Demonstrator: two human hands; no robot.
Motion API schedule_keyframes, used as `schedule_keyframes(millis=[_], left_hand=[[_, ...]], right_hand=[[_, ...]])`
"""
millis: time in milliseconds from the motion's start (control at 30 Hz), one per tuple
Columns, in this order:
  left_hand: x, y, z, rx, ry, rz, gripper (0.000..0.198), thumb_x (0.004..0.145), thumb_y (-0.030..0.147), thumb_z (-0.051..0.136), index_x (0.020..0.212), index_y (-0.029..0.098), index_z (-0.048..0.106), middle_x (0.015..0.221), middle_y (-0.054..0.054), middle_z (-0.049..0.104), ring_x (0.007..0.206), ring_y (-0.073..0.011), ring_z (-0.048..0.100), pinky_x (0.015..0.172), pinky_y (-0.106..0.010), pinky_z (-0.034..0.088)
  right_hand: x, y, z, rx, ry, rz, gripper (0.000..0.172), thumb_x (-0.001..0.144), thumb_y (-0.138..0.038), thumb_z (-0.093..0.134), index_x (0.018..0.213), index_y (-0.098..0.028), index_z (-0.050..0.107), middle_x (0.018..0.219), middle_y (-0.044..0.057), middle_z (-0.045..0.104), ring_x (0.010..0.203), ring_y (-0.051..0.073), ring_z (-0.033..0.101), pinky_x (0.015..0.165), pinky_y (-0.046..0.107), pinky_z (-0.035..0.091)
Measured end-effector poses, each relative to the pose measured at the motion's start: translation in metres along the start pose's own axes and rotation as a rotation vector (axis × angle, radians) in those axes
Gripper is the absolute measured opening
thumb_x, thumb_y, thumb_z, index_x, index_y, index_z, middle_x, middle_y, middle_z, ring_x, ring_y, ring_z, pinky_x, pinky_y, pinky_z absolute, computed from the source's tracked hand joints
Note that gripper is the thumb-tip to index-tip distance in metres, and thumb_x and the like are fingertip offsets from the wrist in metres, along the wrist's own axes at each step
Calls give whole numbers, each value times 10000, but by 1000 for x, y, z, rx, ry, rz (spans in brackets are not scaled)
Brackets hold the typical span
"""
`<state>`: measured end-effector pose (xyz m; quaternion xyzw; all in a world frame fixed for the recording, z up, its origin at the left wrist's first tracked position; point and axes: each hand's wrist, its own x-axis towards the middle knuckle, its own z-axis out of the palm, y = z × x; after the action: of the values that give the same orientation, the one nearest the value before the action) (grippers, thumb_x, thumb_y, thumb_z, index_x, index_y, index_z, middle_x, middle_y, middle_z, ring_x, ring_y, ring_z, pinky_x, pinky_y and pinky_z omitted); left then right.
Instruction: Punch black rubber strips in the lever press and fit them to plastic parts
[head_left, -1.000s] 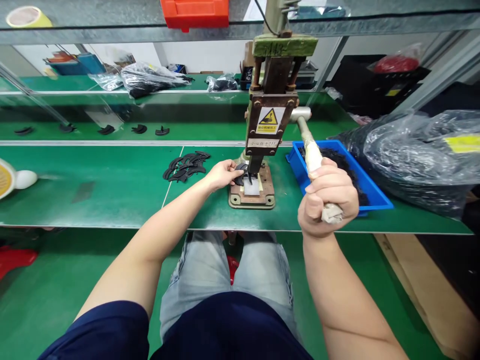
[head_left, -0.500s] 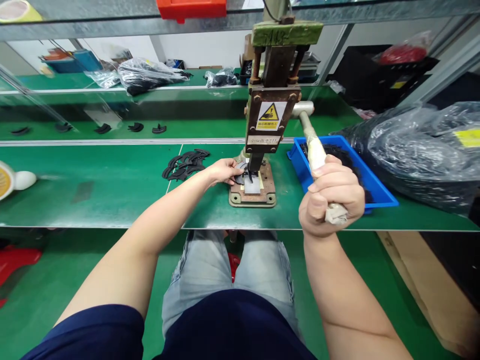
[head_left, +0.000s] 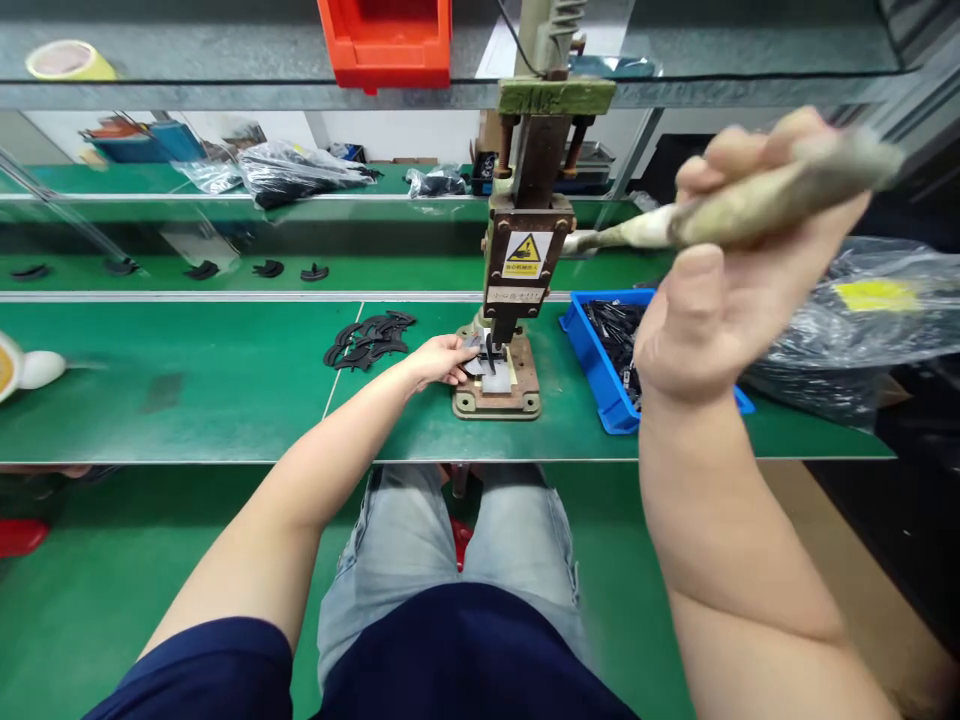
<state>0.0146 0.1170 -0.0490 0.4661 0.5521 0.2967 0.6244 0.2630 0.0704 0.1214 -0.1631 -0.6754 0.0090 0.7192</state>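
Observation:
My left hand (head_left: 444, 360) pinches a black curved plastic part (head_left: 472, 366) on the base (head_left: 486, 403) of a hand press (head_left: 529, 230). The press ram (head_left: 504, 331) stands just above that part; the contact point is too small to make out. My right hand (head_left: 739, 260), raised on the right, has its thumb and fingers around the wrapped press lever (head_left: 675, 224), and its outline is blurred. Left of the press lies a pile of similar black curved parts (head_left: 369, 340) on the green table (head_left: 225, 390).
A blue bin (head_left: 616, 405) of small black parts stands right of the press, with plastic-wrapped goods (head_left: 847, 340) beyond it. Several black parts (head_left: 268, 268) sit spaced along the back strip. An orange-red bin (head_left: 386, 45) and a tape roll (head_left: 69, 60) rest on the shelf above.
My right hand has swung the lever upward and to the right. The ram has risen slightly, while my left hand stays at the press base. The view has tilted up a little.

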Motion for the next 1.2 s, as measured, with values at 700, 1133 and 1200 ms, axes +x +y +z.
schedule_keyframes(millis=[700, 1133, 1200], left_hand=[[-123, -3, 7, 42, -235, 206, 568, 815, 658, 895, 846, 205, 554, 581, 18, 646, 475, -131, 637, 437, -199, 480], [-127, 2, -3, 232, 60, 377, 369, 876, 506, 875, 877, 213, 651, 763, -12, 659, 666, -157, 600, 598, -262, 473], [-135, -1, 1, 341, 169, 542, 328, 886, 493, 861, 859, 220, 682, 845, -21, 641, 753, -166, 566, 682, -277, 470]], right_hand=[[-208, -40, 28, 121, -379, 828, 181, 970, -402, 790, 989, -229, 743, 993, 32, 755, 881, 176, 695, 835, 324, 577], [-188, -48, 16, -262, -711, 402, 196, 1097, -354, 547, 1127, -230, 695, 1049, 93, 760, 950, 235, 694, 872, 406, 560], [-190, -48, 15, -297, -716, 369, 191, 1095, -349, 544, 1111, -230, 692, 1045, 97, 760, 938, 238, 692, 849, 408, 556]])
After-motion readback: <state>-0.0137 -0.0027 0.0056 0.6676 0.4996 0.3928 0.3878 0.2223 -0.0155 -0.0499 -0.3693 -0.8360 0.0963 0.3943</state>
